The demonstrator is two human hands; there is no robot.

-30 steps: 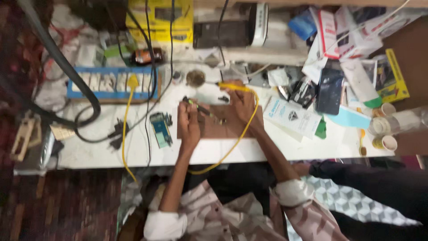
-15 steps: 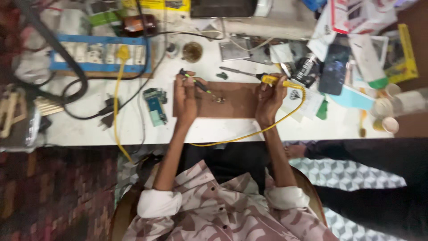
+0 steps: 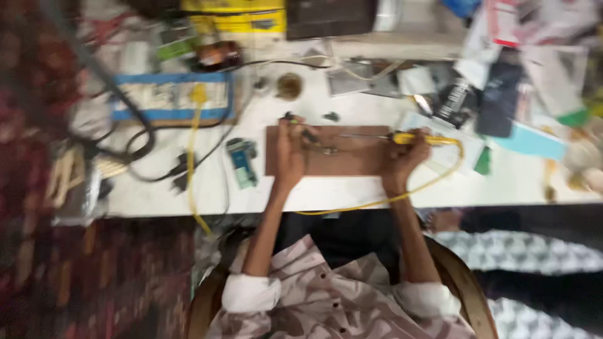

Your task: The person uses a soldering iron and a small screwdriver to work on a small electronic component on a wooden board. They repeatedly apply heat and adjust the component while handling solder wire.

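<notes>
My left hand (image 3: 289, 157) rests on the left end of a brown board (image 3: 352, 164) and pinches a small dark part at its fingertips; what the part is stays blurred. My right hand (image 3: 402, 162) grips a yellow-handled soldering iron (image 3: 411, 138) at the board's right end. The iron's thin tip points left towards a small metal piece (image 3: 326, 149) lying on the board between my hands. A yellow cable (image 3: 377, 202) runs from the iron, loops over the table's front edge and passes under my right wrist.
A small green circuit board (image 3: 242, 163) lies left of the brown board. Behind it sit a blue power strip (image 3: 169, 99) with black cables, a round tin (image 3: 289, 85) and a yellow box (image 3: 235, 16). Packets and a dark phone (image 3: 499, 100) crowd the right. Another person's dark sleeve (image 3: 534, 220) reaches in at the right.
My right hand has moved away from my left, to the board's right end, with the iron in it. The left hand stays on the board. The view has shifted and blurred.
</notes>
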